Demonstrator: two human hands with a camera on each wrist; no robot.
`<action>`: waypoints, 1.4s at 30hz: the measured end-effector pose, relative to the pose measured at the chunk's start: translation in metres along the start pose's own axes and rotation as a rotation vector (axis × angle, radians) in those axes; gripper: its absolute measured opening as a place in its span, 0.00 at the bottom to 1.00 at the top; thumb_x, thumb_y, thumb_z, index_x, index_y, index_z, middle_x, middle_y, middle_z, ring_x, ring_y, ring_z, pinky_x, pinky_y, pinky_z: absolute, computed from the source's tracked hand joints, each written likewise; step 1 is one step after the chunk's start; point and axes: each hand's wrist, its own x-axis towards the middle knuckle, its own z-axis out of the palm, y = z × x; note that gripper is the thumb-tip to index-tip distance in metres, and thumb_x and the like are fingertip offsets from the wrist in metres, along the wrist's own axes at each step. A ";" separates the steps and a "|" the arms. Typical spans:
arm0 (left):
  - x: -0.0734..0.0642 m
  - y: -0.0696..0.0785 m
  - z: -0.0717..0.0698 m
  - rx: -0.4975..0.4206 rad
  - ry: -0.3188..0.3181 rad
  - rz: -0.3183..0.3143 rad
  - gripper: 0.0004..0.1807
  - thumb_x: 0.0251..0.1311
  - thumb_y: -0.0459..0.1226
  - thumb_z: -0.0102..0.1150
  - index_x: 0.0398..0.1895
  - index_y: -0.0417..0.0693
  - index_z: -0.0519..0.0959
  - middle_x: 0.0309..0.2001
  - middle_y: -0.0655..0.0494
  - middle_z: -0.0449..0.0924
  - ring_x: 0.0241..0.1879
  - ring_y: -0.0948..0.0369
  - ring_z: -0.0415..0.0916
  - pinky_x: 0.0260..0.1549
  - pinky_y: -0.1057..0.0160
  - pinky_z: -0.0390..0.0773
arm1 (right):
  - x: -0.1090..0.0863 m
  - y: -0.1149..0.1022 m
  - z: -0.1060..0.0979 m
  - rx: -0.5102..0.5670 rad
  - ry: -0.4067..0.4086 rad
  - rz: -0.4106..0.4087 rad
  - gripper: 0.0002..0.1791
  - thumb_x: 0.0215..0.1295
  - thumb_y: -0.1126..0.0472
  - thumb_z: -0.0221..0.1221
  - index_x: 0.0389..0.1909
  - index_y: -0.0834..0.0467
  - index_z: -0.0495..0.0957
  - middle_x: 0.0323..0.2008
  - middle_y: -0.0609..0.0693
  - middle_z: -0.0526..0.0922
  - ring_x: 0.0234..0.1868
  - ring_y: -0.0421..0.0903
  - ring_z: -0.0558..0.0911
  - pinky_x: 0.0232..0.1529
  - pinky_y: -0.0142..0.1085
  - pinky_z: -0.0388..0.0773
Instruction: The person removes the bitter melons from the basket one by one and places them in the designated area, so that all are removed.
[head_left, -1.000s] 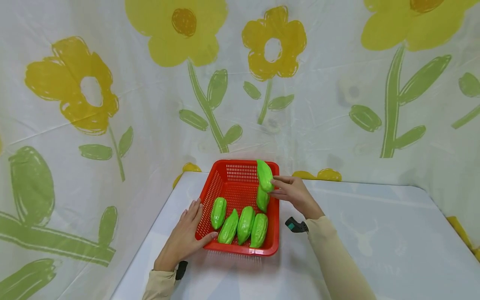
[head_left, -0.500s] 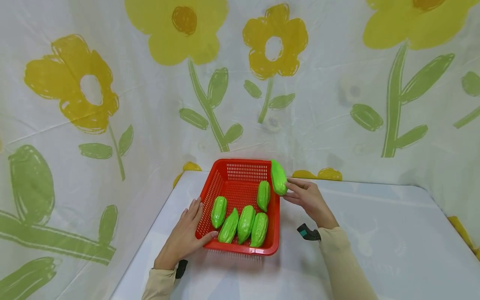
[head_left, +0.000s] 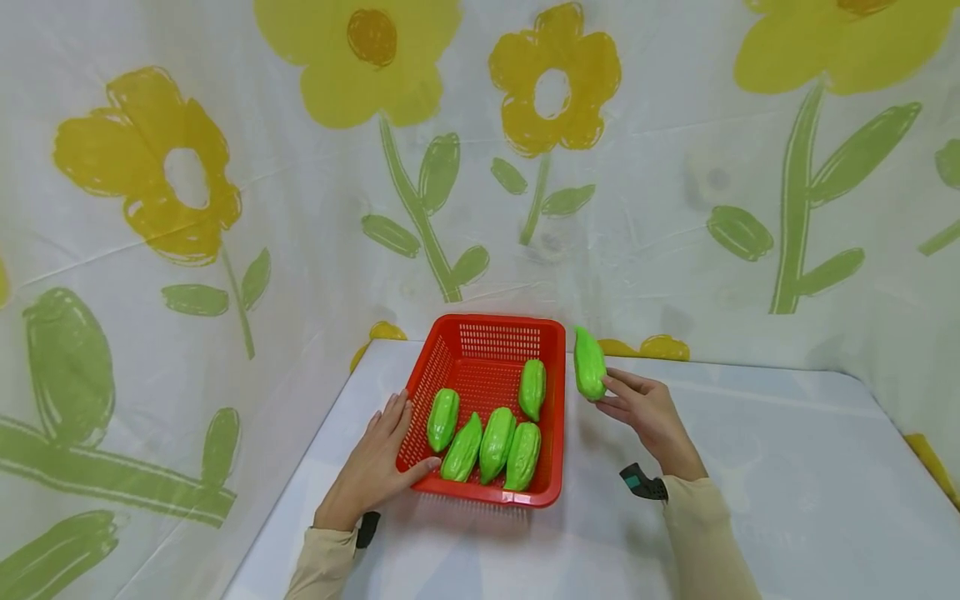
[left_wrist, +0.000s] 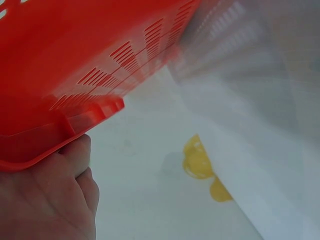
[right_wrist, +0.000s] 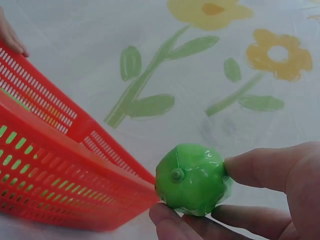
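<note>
My right hand (head_left: 649,414) pinches a gourd (head_left: 589,364).
Probably light, stiff, slick; best gripped round the middle. Left hand (head_left: 372,468) spread on basket (head_left: 553,433).

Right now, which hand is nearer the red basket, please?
Left: the left hand touches the red basket on its left side; the right hand is apart, off its right.

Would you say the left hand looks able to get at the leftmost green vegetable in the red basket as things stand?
Probably yes: the left hand rests at the rim of the red basket, close beside the leftmost green vegetable, and nothing covers it.
</note>
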 end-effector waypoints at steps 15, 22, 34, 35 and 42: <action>0.012 0.003 0.005 -0.009 -0.035 0.017 0.58 0.60 0.68 0.59 0.80 0.35 0.57 0.83 0.42 0.50 0.84 0.44 0.47 0.80 0.39 0.54 | -0.012 0.013 -0.017 0.011 0.075 0.059 0.40 0.77 0.49 0.58 0.79 0.67 0.57 0.76 0.67 0.62 0.42 0.33 0.89 0.51 0.30 0.86; 0.015 0.003 0.002 0.025 -0.056 0.015 0.59 0.59 0.70 0.57 0.80 0.37 0.57 0.83 0.44 0.51 0.84 0.45 0.47 0.80 0.39 0.54 | -0.010 0.020 -0.021 0.016 0.097 0.054 0.39 0.75 0.49 0.60 0.77 0.68 0.60 0.67 0.57 0.75 0.42 0.34 0.90 0.51 0.31 0.86; 0.014 -0.004 -0.001 0.047 -0.072 0.003 0.63 0.58 0.70 0.58 0.82 0.36 0.51 0.84 0.41 0.46 0.84 0.44 0.44 0.80 0.39 0.54 | -0.005 0.025 -0.016 0.017 0.115 0.033 0.36 0.75 0.52 0.60 0.74 0.69 0.65 0.57 0.52 0.82 0.40 0.34 0.90 0.49 0.31 0.87; 0.014 -0.004 -0.001 0.040 -0.071 0.001 0.62 0.58 0.70 0.58 0.82 0.36 0.51 0.84 0.41 0.46 0.84 0.44 0.44 0.80 0.39 0.54 | -0.005 0.025 -0.016 0.015 0.119 0.034 0.35 0.75 0.53 0.60 0.74 0.70 0.65 0.58 0.52 0.82 0.39 0.34 0.90 0.49 0.31 0.87; 0.019 -0.002 0.002 0.021 -0.052 0.009 0.61 0.59 0.69 0.58 0.82 0.36 0.51 0.84 0.41 0.48 0.84 0.45 0.46 0.80 0.39 0.54 | -0.003 0.024 -0.017 -0.016 0.134 0.045 0.36 0.76 0.52 0.60 0.75 0.69 0.64 0.70 0.66 0.72 0.39 0.32 0.90 0.48 0.29 0.87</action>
